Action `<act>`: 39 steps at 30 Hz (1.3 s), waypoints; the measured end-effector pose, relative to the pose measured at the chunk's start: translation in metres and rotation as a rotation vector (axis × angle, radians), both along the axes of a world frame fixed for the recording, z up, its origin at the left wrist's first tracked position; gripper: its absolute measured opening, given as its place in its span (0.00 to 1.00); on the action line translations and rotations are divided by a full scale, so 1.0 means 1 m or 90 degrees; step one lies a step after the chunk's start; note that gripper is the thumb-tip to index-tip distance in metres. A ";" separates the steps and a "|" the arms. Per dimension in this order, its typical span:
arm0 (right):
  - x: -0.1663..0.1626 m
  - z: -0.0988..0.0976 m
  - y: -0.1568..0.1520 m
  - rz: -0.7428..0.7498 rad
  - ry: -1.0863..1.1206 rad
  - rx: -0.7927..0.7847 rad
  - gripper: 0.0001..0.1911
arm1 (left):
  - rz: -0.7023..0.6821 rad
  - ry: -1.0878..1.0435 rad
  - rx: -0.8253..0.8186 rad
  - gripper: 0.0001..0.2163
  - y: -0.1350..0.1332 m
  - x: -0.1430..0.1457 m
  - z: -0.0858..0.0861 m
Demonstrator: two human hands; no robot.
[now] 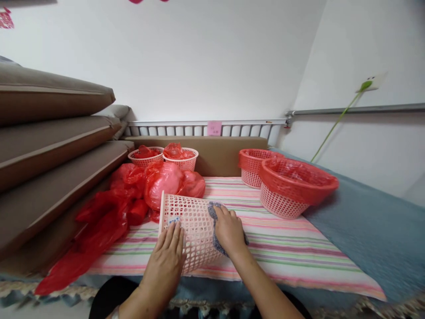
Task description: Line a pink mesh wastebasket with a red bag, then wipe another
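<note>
A pale pink perforated plastic basket [199, 221] lies on its side on a striped cloth [282, 248], its rim facing left. My left hand [169, 252] rests flat on its side near the rim, fingers stretched out beside a small blue-and-white label [173, 219]. With my right hand [228, 228] I press a grey-blue rag [217, 241] against the basket's base end; the fingers are bent over the rag. Just behind the basket is a heap of red plastic bags [164, 184], some trailing to the front left.
Two pink baskets with red bags, one further left [146, 160] and one nearer the middle [186, 163], stand at the back. To the right, two red-lined baskets, a smaller [250, 170] and a larger [282, 201], stand close together. Stacked brown cushions [56, 133] border the left.
</note>
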State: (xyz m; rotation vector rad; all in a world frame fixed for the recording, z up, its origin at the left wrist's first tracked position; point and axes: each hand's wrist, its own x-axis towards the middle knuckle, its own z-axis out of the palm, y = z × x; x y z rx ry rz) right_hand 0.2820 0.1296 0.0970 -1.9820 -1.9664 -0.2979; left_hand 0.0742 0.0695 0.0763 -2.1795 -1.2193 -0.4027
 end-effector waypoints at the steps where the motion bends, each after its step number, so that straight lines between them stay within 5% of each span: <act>1: 0.000 0.000 0.001 -0.001 -0.002 -0.003 0.23 | 0.011 -0.003 -0.009 0.21 0.001 0.002 0.002; 12: -0.001 -0.003 0.001 -0.009 -0.015 0.010 0.23 | 0.095 -0.030 -0.134 0.24 0.014 0.021 0.037; 27: -0.003 -0.003 0.000 -0.002 -0.010 0.018 0.22 | 0.049 0.017 -0.074 0.35 0.003 0.012 0.001; 33: -0.002 -0.002 -0.003 0.000 -0.008 0.023 0.22 | 0.012 0.006 -0.089 0.30 -0.013 0.008 -0.010; 37: -0.001 -0.002 -0.003 0.003 -0.001 0.020 0.22 | -0.113 -0.017 -0.092 0.26 -0.023 -0.003 0.015; 39: -0.001 -0.003 -0.003 0.003 0.000 0.022 0.22 | -0.114 -0.131 -0.072 0.27 -0.019 -0.011 0.034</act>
